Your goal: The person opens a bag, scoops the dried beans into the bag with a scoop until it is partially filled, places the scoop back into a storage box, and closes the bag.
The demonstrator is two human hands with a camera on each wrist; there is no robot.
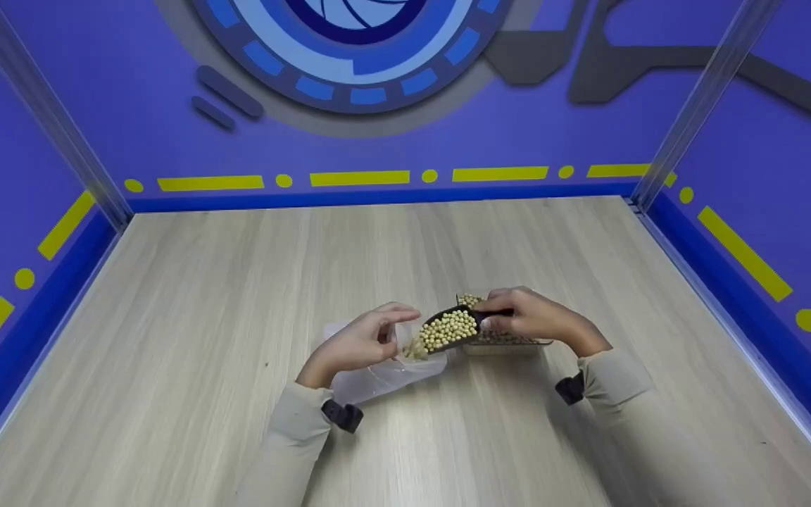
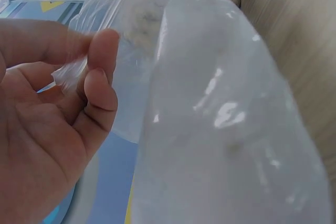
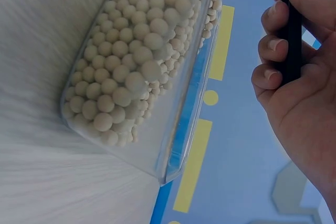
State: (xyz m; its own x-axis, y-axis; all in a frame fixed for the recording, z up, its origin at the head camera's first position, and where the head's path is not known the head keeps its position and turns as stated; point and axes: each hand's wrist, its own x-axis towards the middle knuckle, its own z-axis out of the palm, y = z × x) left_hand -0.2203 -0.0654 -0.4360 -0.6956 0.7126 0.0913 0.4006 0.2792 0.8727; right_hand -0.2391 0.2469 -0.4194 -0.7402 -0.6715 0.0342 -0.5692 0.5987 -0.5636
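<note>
In the head view my right hand (image 1: pixel 532 317) grips the black handle (image 3: pixel 292 35) of a scoop (image 1: pixel 451 329) heaped with round, pale yellow beans. The scoop tilts down to the left, its lip at the mouth of a clear plastic bag (image 1: pixel 388 380). Blurred beans show at that lip. With thumb and fingers my left hand (image 1: pixel 367 338) pinches the bag's rim, seen closely in the left wrist view, where the bag (image 2: pixel 226 114) bulges toward the camera. Behind the scoop and right hand stands a clear container (image 3: pixel 163 156) holding many more beans (image 3: pixel 115 72).
A light wood-grain table (image 1: pixel 187 338) lies under everything. Blue-purple walls (image 1: pixel 391 155) with yellow markings enclose its back and sides, with metal posts (image 1: pixel 67 134) at the corners. A tiny dark speck (image 1: pixel 267 365) lies left of the bag.
</note>
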